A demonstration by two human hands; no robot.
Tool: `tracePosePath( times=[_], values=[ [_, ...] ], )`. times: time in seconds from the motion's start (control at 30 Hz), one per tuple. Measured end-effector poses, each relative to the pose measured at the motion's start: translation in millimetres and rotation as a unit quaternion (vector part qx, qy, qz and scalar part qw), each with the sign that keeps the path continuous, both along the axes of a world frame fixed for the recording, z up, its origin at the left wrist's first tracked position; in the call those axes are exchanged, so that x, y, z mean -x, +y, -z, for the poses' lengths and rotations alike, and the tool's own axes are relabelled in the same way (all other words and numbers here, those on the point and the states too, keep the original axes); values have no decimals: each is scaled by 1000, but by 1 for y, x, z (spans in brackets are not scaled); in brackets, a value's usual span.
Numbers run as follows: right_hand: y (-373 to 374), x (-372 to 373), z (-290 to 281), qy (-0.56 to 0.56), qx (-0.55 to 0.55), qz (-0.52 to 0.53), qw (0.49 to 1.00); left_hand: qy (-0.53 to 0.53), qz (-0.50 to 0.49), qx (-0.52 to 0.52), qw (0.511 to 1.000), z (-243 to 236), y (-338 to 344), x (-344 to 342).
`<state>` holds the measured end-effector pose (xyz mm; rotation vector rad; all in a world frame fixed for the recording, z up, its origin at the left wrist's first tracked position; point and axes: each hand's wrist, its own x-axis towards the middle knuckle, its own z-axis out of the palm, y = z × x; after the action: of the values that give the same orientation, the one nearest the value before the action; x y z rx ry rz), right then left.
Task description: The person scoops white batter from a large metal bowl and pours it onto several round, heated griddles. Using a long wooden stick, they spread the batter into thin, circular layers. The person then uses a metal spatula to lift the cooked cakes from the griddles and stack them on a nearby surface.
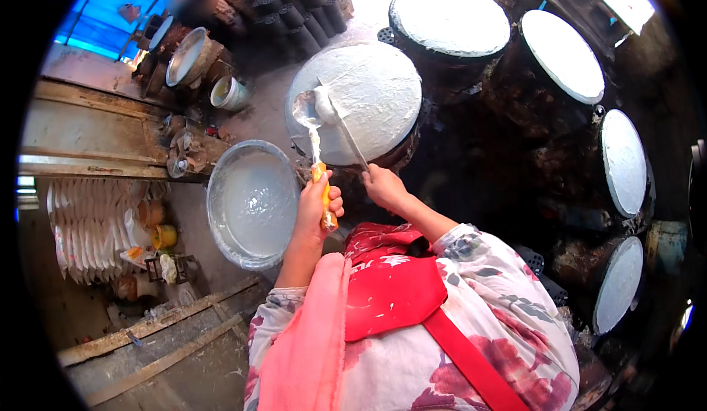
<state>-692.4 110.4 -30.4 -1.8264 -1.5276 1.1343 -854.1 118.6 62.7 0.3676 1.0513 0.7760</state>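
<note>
My left hand [321, 199] is wrapped round the yellow-orange handle of a ladle [305, 109] smeared with white batter. In my right hand [384, 188] is a long, narrow metal blade [351, 140]; I cannot tell whether it is a knife or a spatula. The blade slants up to the left and its upper part meets the ladle's bowl, with a lump of white batter [324, 107] between them. Both tools are above a round griddle [379, 102] coated with white batter. To the left stands a wide metal basin [221, 223] of milky white liquid.
More white-coated round griddles on dark drum stoves, including one griddle [451, 22] at the back, curve round my right side. Black cylindrical briquettes [302, 24] are stacked at the back. A white bucket [230, 94] stands beyond the basin. Wooden planks [158, 330] lie at left.
</note>
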Motion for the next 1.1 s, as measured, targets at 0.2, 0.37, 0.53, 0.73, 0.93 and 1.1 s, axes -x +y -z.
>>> tracePosePath(
  times=[0.2,0.37,0.53,0.73,0.93,1.1],
  values=[
    [-8,10,-28,28,-109,-44,993,-144,-66,-75,985,-32,-38,40],
    [2,2,-46,-29,-188,-111,976,-207,-118,-8,971,-23,-8,61],
    [65,-94,-25,-169,-115,29,978,-397,-111,-58,909,-46,-26,66],
    [56,-64,-9,-251,-133,-194,939,-348,-161,-56,922,-71,-30,82],
    [80,-105,-4,-234,-133,-16,963,-272,-207,-72,937,-75,-57,113],
    [35,-65,-11,-293,-131,-218,922,-258,-224,-51,938,-64,-67,132]
  ],
)
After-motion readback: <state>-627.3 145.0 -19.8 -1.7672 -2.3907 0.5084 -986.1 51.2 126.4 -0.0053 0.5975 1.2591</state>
